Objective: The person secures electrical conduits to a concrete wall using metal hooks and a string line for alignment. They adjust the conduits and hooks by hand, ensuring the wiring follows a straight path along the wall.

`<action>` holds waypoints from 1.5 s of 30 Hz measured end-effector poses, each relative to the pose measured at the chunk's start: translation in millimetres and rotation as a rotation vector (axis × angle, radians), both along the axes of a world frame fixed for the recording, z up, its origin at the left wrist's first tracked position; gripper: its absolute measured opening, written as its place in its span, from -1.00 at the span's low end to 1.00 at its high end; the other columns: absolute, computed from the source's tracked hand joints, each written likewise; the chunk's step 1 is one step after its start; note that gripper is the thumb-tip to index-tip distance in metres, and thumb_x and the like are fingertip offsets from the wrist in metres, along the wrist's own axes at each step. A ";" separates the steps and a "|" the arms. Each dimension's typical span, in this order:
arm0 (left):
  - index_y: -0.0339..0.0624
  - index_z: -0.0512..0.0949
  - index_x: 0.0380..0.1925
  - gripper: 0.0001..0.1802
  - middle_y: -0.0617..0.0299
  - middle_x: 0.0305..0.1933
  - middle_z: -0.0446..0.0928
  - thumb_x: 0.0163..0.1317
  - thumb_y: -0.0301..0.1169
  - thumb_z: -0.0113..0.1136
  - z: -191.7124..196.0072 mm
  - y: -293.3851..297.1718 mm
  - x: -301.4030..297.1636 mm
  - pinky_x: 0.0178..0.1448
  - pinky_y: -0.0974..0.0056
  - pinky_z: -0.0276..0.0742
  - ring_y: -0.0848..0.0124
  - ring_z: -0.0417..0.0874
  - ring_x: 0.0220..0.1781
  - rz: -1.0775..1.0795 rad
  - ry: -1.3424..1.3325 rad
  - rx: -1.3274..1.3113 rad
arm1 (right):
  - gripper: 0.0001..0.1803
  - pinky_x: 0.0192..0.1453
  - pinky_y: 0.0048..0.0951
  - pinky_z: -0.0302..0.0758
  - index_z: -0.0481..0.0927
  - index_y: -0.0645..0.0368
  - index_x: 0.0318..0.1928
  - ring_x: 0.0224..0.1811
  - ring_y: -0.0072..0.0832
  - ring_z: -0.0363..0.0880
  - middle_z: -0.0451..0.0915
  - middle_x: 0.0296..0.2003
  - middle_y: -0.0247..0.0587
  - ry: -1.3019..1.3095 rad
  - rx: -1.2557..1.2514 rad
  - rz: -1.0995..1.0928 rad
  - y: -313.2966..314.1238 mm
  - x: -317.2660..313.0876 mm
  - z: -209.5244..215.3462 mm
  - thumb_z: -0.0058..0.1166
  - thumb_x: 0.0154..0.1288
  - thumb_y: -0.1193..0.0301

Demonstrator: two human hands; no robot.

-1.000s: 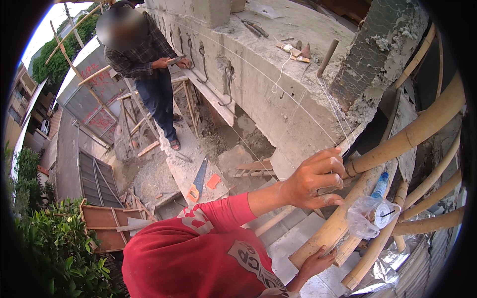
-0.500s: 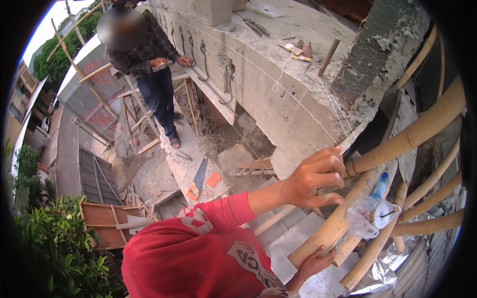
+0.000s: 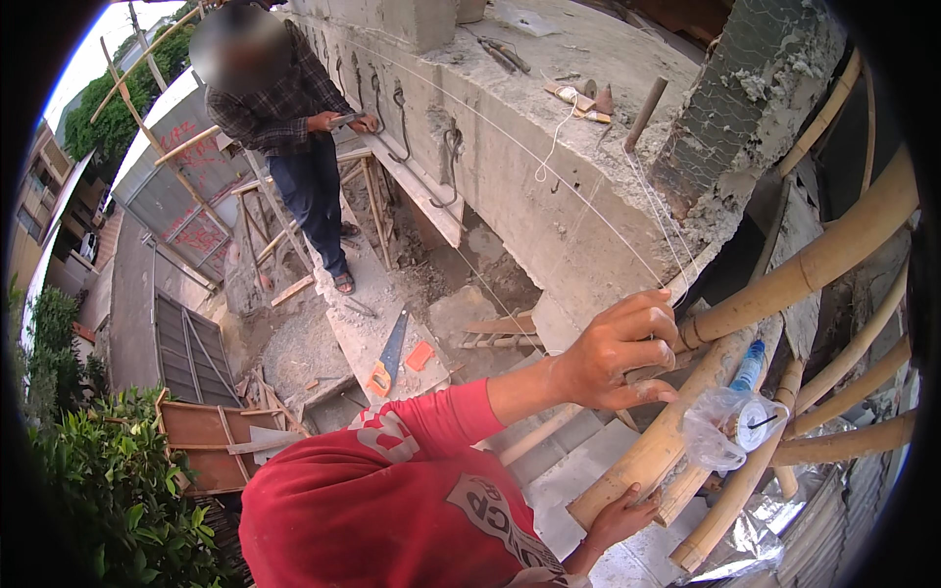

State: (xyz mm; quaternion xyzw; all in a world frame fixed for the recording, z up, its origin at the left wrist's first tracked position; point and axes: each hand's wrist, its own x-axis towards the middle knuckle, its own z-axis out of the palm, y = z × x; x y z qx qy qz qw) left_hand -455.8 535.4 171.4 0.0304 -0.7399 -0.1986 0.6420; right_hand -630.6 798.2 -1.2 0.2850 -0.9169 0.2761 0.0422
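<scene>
My left hand [image 3: 622,353] reaches right from a red sleeve, at a bamboo pole [image 3: 799,269]. Its fingers are curled over the upper side, with the thumb below, and the pole shows in the gap. Lower down, my right hand [image 3: 619,517] lies beside the cut end of a thick bamboo pole [image 3: 637,465], its thumb against the edge. Its fingers are bent, and what they close on, if anything, is partly hidden. A clear plastic bag with a lidded cup and black straw [image 3: 755,423] and a blue-tinted bottle [image 3: 749,367] sit on the bamboo near my left hand.
A concrete beam [image 3: 578,191] with metal hooks and taut strings crosses the upper middle. On the planks below lie a handsaw [image 3: 391,355] and an orange rectangular piece [image 3: 420,355]. A co-worker [image 3: 294,127] in plaid stands at upper left. Bushes [image 3: 132,490] grow at lower left.
The co-worker's hands and the flat grey object in them have shifted right, closer to the beam. My own hands look almost unmoved.
</scene>
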 end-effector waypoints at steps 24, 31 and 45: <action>-0.19 0.63 -0.38 -0.60 0.15 -0.18 0.53 0.09 -0.13 0.61 -1.9 -0.6 -0.4 0.51 -0.19 0.44 0.06 0.61 0.00 -0.006 0.000 0.004 | -0.39 0.49 0.13 0.35 0.37 0.33 0.47 0.45 0.20 0.37 0.43 0.38 0.29 0.001 0.024 -0.008 -0.5 0.6 0.7 -0.03 0.68 0.12; -0.18 0.63 -0.38 -0.60 0.16 -0.18 0.53 0.08 -0.13 0.61 -2.0 -0.7 -0.9 0.52 -0.19 0.43 0.07 0.61 0.00 -0.005 0.004 0.002 | -0.40 0.48 0.14 0.36 0.37 0.36 0.46 0.43 0.21 0.38 0.44 0.34 0.30 0.008 0.001 0.008 -0.6 -1.0 -0.3 -0.01 0.68 0.15; -0.18 0.62 -0.38 -0.60 0.15 -0.19 0.51 0.07 -0.14 0.62 -1.2 0.5 -0.7 0.52 -0.18 0.44 0.08 0.61 -0.02 0.001 0.004 0.004 | -0.40 0.47 0.13 0.37 0.39 0.35 0.44 0.42 0.21 0.40 0.46 0.34 0.28 0.033 0.015 0.004 -0.6 0.5 1.0 -0.02 0.68 0.13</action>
